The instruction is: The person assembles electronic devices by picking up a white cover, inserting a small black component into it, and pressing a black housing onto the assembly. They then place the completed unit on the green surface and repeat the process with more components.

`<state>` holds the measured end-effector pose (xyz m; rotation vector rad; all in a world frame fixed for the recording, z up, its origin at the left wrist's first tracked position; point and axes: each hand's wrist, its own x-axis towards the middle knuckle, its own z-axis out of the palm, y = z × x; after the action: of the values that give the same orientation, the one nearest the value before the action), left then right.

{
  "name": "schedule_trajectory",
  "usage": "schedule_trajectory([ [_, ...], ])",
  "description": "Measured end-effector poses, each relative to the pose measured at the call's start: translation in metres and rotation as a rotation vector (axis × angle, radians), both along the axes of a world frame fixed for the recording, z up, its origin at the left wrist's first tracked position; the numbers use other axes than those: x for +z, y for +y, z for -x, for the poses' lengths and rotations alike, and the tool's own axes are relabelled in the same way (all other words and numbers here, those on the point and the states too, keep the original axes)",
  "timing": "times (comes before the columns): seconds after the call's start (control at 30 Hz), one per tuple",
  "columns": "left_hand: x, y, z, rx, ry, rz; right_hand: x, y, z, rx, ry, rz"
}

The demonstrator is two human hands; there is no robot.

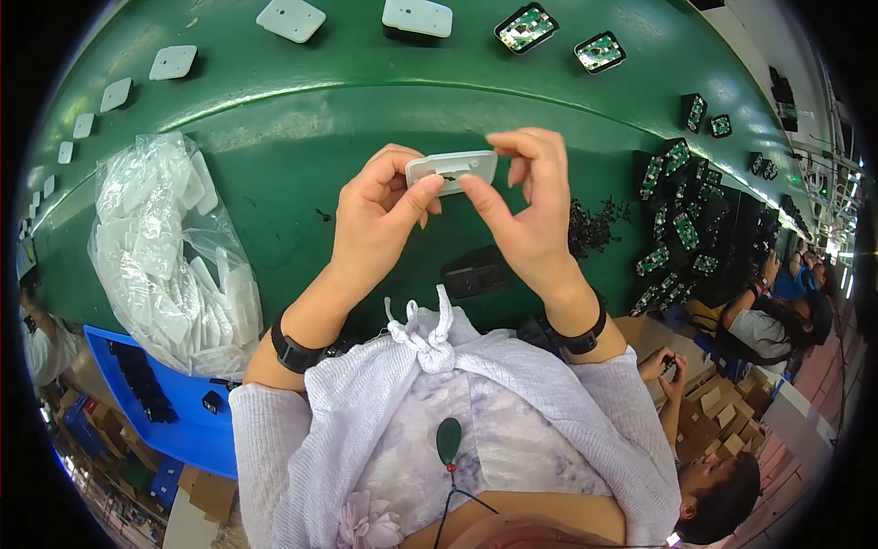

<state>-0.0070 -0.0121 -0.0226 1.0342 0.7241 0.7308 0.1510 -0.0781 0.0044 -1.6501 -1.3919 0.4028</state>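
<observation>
A white plastic cover (451, 165) is raised above the green table, its inner side tilted toward me. My left hand (389, 192) grips its left end, thumb on the near face and fingers behind. From the other side, my right hand (526, 188) touches the cover with its thumb, and the index finger curls by the upper right corner. A small black part (449, 177) shows between the two thumb tips; its exact kind is too small to tell. Below the hands a black plastic housing (476, 272) lies near the table's front edge.
Right of my hands is a heap of small black parts (594, 226), then piled black housings with green circuit boards (684, 229). A clear bag of white covers (169, 256) lies left, above a blue bin (183, 430). White covers (291, 20) line the far table. Other people sit nearby.
</observation>
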Motion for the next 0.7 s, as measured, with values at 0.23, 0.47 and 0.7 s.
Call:
schedule_trajectory([
  [0.23,-0.001,-0.002,0.002,-0.067,0.027,0.0,-0.001,0.002,-0.008,0.143,0.511,0.367],
  [0.47,-0.002,0.009,-0.003,-0.048,0.025,0.084,-0.009,0.011,-0.016,0.132,0.605,0.372],
  [0.7,-0.021,0.052,-0.012,0.039,0.623,-0.9,-0.004,0.101,-0.083,-0.242,-0.437,0.103],
])
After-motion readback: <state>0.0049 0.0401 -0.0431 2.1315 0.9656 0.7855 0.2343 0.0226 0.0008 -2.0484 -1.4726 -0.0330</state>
